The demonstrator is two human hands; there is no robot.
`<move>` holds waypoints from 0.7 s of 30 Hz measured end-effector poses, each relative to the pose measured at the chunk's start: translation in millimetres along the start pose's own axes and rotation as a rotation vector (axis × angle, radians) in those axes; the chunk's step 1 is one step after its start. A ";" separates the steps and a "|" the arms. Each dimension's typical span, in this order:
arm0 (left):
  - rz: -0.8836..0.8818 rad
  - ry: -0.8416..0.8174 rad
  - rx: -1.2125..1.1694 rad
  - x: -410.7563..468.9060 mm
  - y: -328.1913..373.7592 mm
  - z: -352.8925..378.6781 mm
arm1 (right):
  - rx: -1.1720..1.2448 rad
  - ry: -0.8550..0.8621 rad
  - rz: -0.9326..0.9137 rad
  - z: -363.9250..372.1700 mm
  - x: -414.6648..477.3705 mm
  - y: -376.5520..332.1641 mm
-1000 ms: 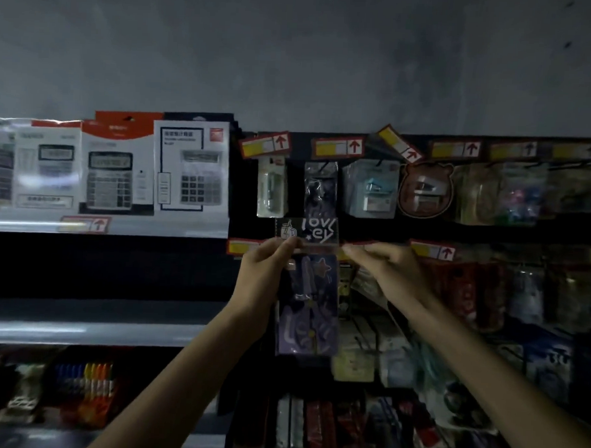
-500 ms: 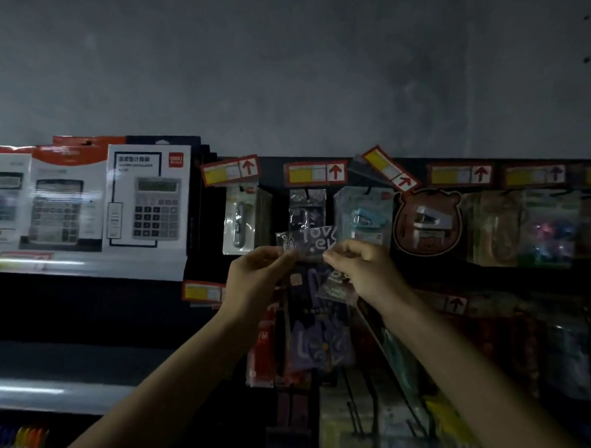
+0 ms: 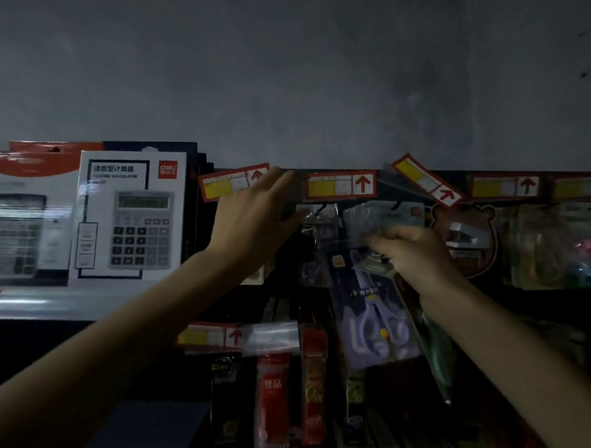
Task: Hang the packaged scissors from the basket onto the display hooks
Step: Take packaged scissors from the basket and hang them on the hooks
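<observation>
A pack of purple scissors [image 3: 374,313] hangs tilted in front of the dark display rack, its top pinched in my right hand [image 3: 410,251]. That hand sits just under a hook [image 3: 393,205] of the top row, against clear-wrapped goods hanging there. My left hand [image 3: 254,222] is off the pack, fingers spread, reaching up beside the red and yellow price tag [image 3: 340,185] and the neighbouring hook [image 3: 321,208]. The basket is out of view. Whether the pack's hole is on a hook is hidden by my right hand.
Boxed calculators [image 3: 130,214] stand on a shelf at the left. A bear-shaped stapler pack [image 3: 464,239] and other goods hang to the right. A lower row holds red packs [image 3: 273,400] under another price tag [image 3: 209,336]. A bare grey wall rises above the rack.
My left hand let go of the scissors pack and rose toward the top price tags. My right hand lifted the pack toward the top hook row. The view tilted up.
</observation>
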State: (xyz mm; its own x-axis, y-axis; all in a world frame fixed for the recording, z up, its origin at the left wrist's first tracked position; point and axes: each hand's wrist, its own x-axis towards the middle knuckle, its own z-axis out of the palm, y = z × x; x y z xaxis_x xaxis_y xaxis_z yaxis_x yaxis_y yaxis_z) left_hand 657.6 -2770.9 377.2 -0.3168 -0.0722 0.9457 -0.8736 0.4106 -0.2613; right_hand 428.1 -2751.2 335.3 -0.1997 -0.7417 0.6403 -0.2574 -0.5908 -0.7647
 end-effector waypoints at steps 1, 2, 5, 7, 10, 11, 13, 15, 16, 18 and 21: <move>0.045 -0.014 0.026 7.4 -1.8 0.8 | 0.011 0.018 0.000 0.9 2.2 -1.3; 0.077 -0.024 0.037 13.2 -2.1 0.9 | 0.020 0.035 0.002 2.3 2.5 -3.7; 0.131 -0.051 0.059 27.2 2.4 -1.7 | 0.050 0.078 0.010 8.4 4.2 -10.7; 0.184 -0.067 0.118 35.0 2.0 -4.1 | 0.065 0.077 0.013 12.7 6.9 -13.5; 0.297 -0.039 0.146 41.4 -2.3 -7.1 | 0.092 0.053 0.026 18.8 10.9 -13.2; 0.283 -0.025 0.131 43.3 -3.4 -7.0 | 0.095 0.047 0.029 20.8 11.9 -12.4; 0.150 -0.021 0.023 48.1 -6.0 -6.0 | 0.092 0.045 0.046 26.9 12.6 -11.5; 0.010 -0.045 -0.112 54.2 -8.2 -4.6 | 0.127 0.047 0.075 32.6 14.0 -11.8; -0.021 -0.046 -0.151 57.4 -9.6 -4.4 | 0.154 0.049 0.088 34.5 15.7 -12.3; -0.027 -0.053 -0.177 63.1 -12.1 -5.1 | 0.181 0.058 0.095 37.0 19.0 -14.6; -0.010 -0.064 -0.164 71.6 -15.6 -8.4 | 0.213 0.080 0.117 37.3 22.6 -18.9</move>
State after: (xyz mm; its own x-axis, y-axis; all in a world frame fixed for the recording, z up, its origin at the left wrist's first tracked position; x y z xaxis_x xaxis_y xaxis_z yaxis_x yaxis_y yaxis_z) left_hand 651.7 -2774.9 450.6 -0.3361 -0.1328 0.9324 -0.8064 0.5521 -0.2120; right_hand 463.7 -2768.7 361.5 -0.2925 -0.7864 0.5441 -0.0248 -0.5626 -0.8264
